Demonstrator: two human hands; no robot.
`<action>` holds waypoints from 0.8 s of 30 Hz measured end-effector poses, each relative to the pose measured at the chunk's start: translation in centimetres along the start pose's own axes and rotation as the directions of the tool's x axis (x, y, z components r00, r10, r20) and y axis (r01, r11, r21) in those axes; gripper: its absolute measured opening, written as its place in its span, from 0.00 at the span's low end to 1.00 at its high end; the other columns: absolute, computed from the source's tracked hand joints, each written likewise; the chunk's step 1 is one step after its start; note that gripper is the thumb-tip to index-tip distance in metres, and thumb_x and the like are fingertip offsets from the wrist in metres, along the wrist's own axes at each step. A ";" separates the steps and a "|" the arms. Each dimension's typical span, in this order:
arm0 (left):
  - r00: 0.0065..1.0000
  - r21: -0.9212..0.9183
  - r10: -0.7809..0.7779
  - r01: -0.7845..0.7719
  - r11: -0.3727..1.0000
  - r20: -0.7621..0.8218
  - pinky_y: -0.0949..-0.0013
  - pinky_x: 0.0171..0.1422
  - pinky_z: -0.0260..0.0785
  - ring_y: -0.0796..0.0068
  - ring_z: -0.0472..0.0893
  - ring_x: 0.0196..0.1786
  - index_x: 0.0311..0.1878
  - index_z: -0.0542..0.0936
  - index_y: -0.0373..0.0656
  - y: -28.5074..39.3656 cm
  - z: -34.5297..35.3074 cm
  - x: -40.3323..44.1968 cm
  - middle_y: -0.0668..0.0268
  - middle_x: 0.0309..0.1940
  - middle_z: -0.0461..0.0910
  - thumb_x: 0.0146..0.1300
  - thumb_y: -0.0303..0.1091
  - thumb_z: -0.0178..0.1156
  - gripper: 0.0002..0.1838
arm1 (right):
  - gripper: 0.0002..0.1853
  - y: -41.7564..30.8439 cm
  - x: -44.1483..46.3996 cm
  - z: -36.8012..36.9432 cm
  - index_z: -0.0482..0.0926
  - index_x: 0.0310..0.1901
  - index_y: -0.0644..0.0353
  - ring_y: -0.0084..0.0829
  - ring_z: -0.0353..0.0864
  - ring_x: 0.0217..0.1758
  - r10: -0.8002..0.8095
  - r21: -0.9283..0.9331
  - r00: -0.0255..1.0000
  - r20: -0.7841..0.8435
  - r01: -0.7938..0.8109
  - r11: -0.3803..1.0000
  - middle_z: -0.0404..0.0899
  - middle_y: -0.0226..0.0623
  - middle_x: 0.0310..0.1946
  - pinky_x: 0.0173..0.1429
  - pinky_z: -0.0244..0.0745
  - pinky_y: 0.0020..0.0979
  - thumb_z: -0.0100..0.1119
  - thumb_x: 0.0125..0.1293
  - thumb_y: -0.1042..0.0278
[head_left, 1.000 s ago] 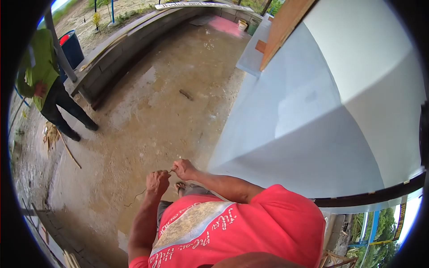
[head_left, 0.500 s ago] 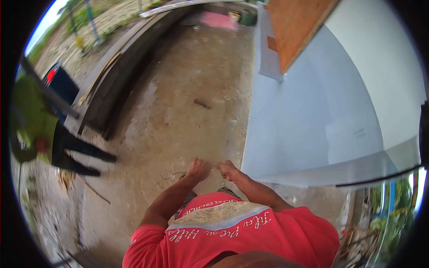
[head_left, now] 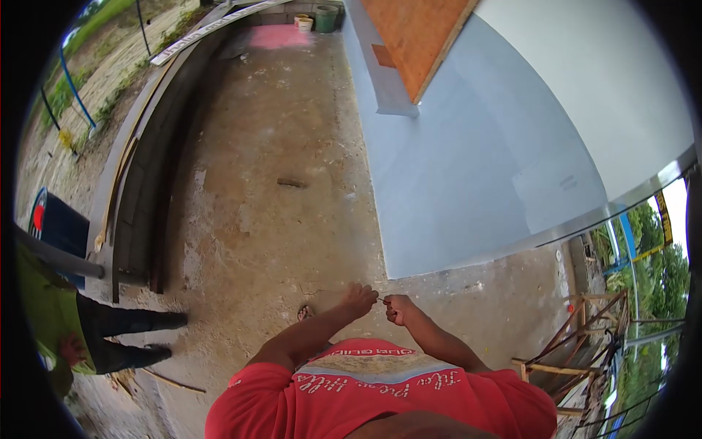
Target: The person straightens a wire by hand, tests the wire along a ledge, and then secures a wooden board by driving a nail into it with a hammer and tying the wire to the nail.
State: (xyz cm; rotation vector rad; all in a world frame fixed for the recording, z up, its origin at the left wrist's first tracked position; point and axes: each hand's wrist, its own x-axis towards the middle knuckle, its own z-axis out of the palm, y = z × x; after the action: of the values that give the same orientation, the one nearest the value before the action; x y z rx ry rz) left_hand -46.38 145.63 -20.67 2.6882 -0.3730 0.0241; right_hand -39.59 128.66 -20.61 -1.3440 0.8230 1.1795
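Both my hands are close together in front of my red shirt, above the concrete floor (head_left: 241, 241). My left hand (head_left: 358, 301) is closed, its fingers pinched on a thin wire-like strand. A faint line of it seems to trail off to the left. My right hand (head_left: 397, 309) is closed beside it, fingers curled toward the left fingertips. A short, thin dark piece (head_left: 382, 300) bridges the small gap between the two hands. Whether it is wire or cord is too small to tell.
A light-blue wall (head_left: 468, 175) rises on the right, with an orange-brown board (head_left: 417, 44) above. A low block wall (head_left: 139, 205) runs along the left. A dark stick-like piece (head_left: 292, 183) lies on the floor. A person in green (head_left: 44, 314) stands at left, near a blue drum (head_left: 62, 234).
My view has turned, so wall, floor and board sit further left. My hands have shifted right and down in the picture, still close together and closed.
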 end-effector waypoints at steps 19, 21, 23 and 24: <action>0.825 -0.241 0.466 -0.405 0.882 0.319 0.52 0.45 0.71 0.53 0.79 0.42 0.38 0.77 0.46 35.1 5.6 12.4 0.58 0.37 0.78 0.58 0.32 0.50 0.08 | 0.13 19.3 -16.7 -34.3 0.70 0.27 0.55 0.17 0.57 0.10 -0.499 0.162 0.721 -0.480 0.632 0.757 0.59 0.23 0.13 0.14 0.52 0.23 0.52 0.66 0.58; 0.845 -0.371 0.520 -0.445 0.815 0.127 0.52 0.47 0.70 0.51 0.78 0.43 0.37 0.77 0.44 37.3 8.0 15.9 0.57 0.38 0.78 0.57 0.29 0.50 0.08 | 0.13 22.0 -16.9 -39.5 0.70 0.27 0.55 0.17 0.60 0.11 -0.557 0.095 0.609 -0.565 0.719 0.689 0.60 0.23 0.13 0.14 0.55 0.23 0.52 0.66 0.58; 0.879 -0.535 0.472 -0.433 0.726 -0.071 0.61 0.46 0.70 0.59 0.78 0.39 0.38 0.77 0.41 39.4 9.5 19.8 0.58 0.33 0.78 0.60 0.28 0.53 0.05 | 0.12 24.6 -17.5 -44.1 0.73 0.27 0.58 0.18 0.64 0.15 -0.604 0.098 0.575 -0.551 0.764 0.638 0.65 0.26 0.15 0.16 0.58 0.24 0.58 0.60 0.59; 0.931 -0.644 0.365 -0.280 0.712 -0.001 0.64 0.43 0.70 0.70 0.76 0.35 0.39 0.76 0.40 41.5 8.0 21.2 0.62 0.29 0.77 0.63 0.31 0.54 0.06 | 0.13 24.4 -18.9 -45.0 0.73 0.25 0.58 0.17 0.64 0.16 -0.570 0.035 0.555 -0.605 0.734 0.678 0.66 0.27 0.16 0.18 0.58 0.24 0.58 0.60 0.60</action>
State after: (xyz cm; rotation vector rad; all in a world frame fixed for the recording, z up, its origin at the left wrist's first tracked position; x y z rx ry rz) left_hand -37.21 100.65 -9.41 1.9219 -0.7447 -0.1474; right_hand -59.40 78.22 -14.43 -1.5642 0.7262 0.0320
